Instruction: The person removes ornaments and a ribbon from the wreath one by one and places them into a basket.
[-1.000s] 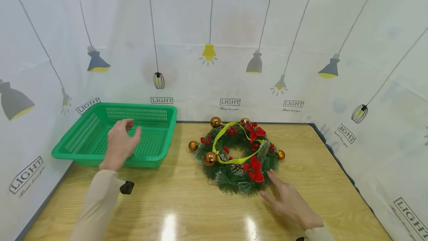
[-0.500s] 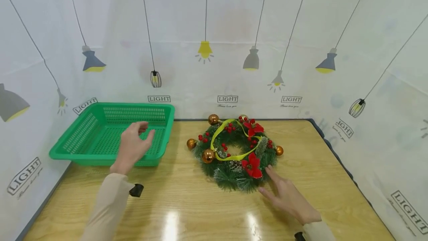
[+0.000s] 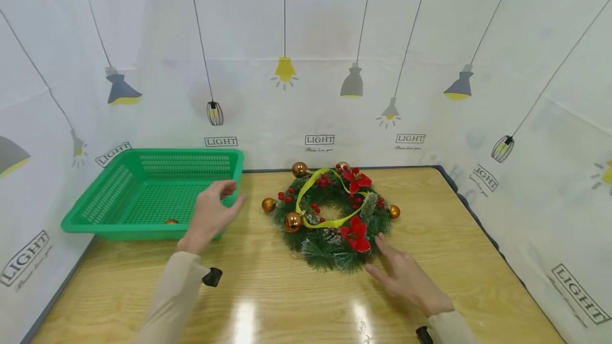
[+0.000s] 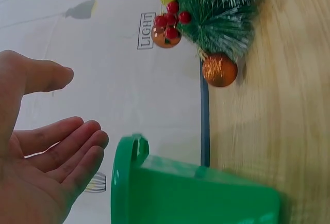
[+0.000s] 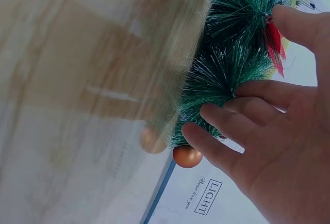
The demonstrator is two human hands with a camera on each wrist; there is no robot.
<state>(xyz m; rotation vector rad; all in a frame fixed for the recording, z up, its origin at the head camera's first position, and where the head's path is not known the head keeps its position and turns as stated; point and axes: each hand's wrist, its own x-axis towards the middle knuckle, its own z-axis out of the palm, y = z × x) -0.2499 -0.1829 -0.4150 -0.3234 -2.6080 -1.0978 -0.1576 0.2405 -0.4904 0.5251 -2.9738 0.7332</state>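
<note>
The left hand [image 3: 211, 219], grip wide, has shifted right across the green basket [image 3: 129, 233], exposing a gold bauble [image 3: 171, 222] inside. The right hand [image 3: 408, 277], grip also wide, stays at the Christmas wreath [image 3: 315, 248] on the counter [image 3: 430, 216].

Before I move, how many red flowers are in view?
2: the far flower at the back right of the wreath, and the near flower at its front right, close to the right hand. Others could be hidden.

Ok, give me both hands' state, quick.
Left hand: open, holding nothing, near the green basket.
Right hand: open, gripping nothing, at the edge of the wreath.
</note>
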